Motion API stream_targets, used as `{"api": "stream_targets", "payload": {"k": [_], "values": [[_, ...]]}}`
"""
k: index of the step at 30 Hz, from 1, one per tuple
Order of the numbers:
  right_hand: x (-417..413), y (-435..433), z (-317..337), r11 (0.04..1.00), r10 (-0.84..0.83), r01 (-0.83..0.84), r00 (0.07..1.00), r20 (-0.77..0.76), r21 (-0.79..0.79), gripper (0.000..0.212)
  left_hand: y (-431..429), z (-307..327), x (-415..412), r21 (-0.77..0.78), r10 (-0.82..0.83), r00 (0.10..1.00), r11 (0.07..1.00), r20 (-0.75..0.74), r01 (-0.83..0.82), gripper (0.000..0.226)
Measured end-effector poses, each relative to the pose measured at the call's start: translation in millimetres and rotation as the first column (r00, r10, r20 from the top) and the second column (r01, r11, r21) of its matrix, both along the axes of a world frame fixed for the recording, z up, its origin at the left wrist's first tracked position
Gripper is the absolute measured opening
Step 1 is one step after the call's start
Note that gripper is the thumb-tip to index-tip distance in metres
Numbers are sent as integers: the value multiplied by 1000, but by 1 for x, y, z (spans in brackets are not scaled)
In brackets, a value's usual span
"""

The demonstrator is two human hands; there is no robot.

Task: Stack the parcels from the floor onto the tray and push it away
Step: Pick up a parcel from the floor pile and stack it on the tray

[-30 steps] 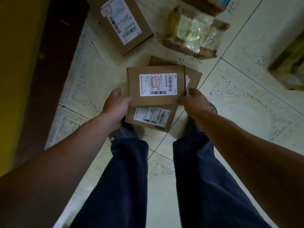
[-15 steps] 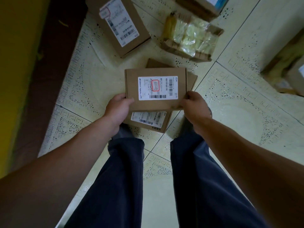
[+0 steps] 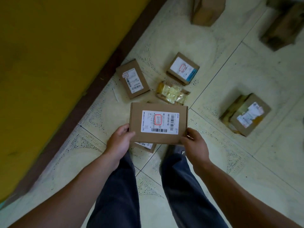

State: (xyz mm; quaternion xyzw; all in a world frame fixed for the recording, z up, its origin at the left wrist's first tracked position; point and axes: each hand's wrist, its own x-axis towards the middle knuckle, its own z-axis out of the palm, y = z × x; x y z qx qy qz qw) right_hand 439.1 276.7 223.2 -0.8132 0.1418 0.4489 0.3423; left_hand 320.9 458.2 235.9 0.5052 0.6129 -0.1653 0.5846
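Pick-up step, I judge. Left hand [image 3: 119, 142] and right hand [image 3: 194, 145] each have the grip closed on a near corner of the flat brown cardboard parcel w/ white label [image 3: 158, 123], held above the pale tiled floor [image 3: 230, 162]. Tray not in view; next: carry it there, lay flat.

I wear dark navy trousers [image 3: 118, 195], straight in the leg, the cloth softly creased along its length. Just past the trousers' right hem shows the toe of a dark shoe [image 3: 176, 149] with a small pale mark. On either side of the trousers my left forearm [image 3: 74, 183] and right forearm [image 3: 238, 181] are bare, as are my left hand [image 3: 119, 143] and right hand [image 3: 196, 146].
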Motion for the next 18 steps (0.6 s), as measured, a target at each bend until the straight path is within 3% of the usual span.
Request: {"api": "stream_targets", "payload": {"k": [8, 18], "values": [[3, -23, 113, 991, 108, -110, 994, 34, 72, 42, -45, 107, -19, 80, 157, 984, 983, 81, -163, 45], [-58, -60, 227, 984, 148, -161, 978, 148, 79, 40, -86, 211, -92, 132, 192, 964, 967, 182, -217, 48]]}}
